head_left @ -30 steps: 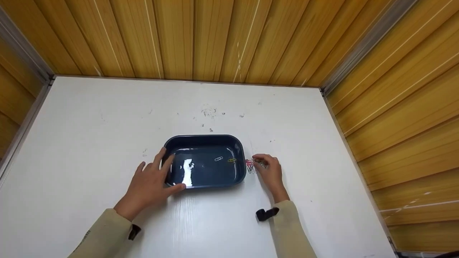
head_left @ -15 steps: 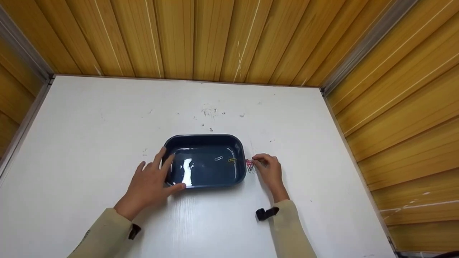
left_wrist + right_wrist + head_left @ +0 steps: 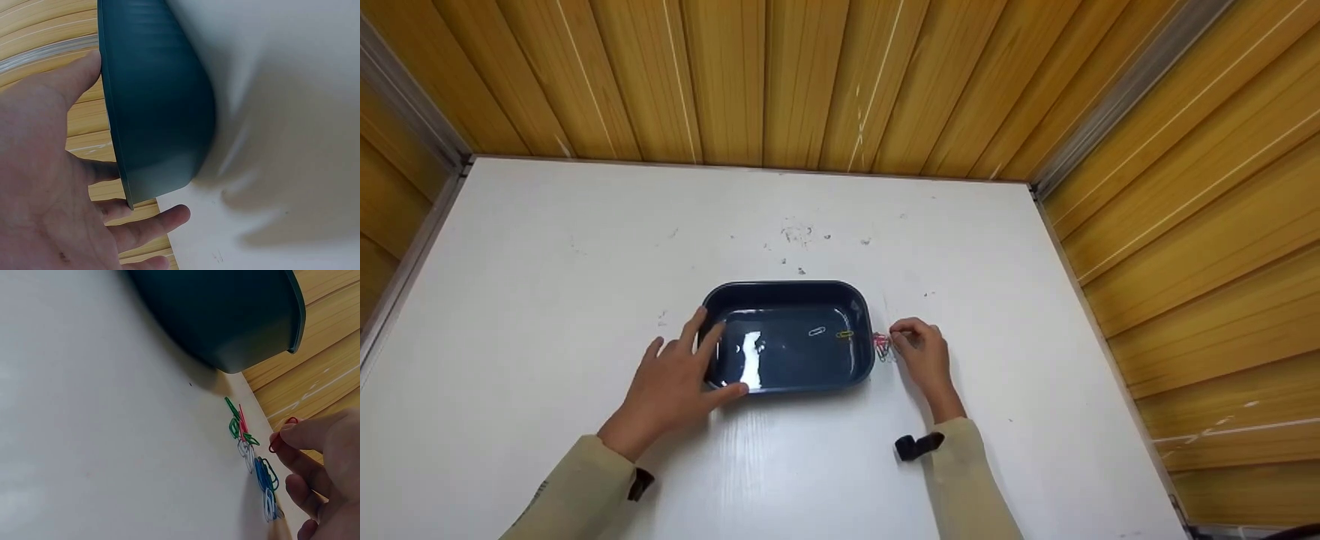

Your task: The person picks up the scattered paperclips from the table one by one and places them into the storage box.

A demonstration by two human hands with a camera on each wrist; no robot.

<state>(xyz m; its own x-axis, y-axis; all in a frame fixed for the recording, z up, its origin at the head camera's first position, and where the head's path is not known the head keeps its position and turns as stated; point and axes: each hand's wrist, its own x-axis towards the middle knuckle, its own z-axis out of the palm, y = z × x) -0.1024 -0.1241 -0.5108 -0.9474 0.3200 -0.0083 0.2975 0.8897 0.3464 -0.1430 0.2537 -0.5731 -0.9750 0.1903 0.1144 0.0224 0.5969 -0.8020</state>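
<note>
Red paperclip (image 3: 272,445) pinched in right grip (image 3: 925,361).

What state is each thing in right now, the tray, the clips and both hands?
Dark blue tray: upright on the table, uncovered, two clips inside
White paper clip: lying in the tray, apart from the yellow one
Yellow paper clip: lying in the tray
Red paper clip: pinched by the right hand
Multicoloured paper clips: loosely heaped on the table
Left hand: spread, touching the tray's rim
Right hand: pinching
</note>
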